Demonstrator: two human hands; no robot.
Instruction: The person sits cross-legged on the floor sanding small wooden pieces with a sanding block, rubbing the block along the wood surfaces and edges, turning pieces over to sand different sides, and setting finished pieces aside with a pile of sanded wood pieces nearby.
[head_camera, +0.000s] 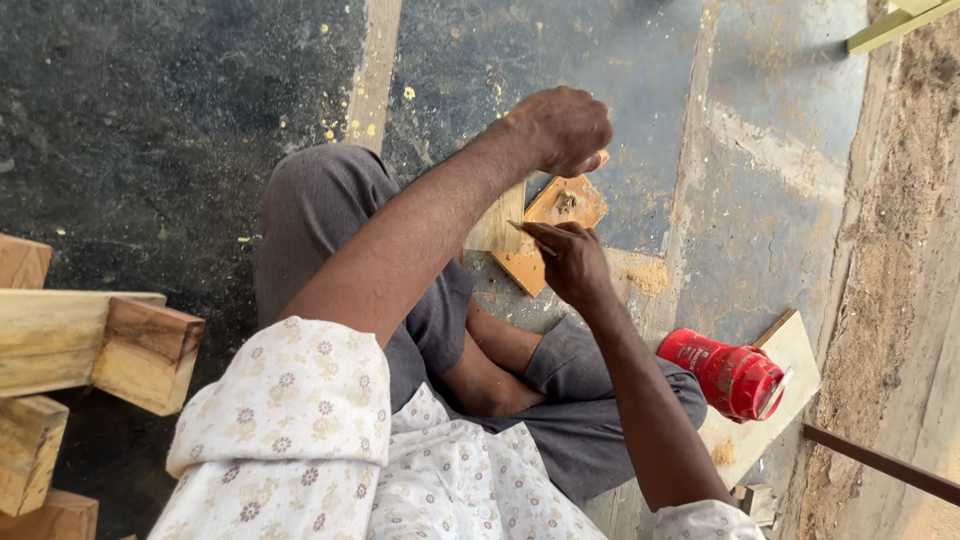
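Sleeve cuffs (290, 400) in a floral print sit closest to the lens, both forearms reaching forward over crossed legs. Left hand (563, 128) is fisted around a tool handle, of which only a tip shows, directly above the small wooden block (560, 215). Right hand (572, 262) pinches a thin sliver against the block's near edge, fingers narrow. Risk: a slip of the fisted hand could likely strike the pinching fingers just below it. Red jar (727, 373) lies on its side well to the right of the right hand.
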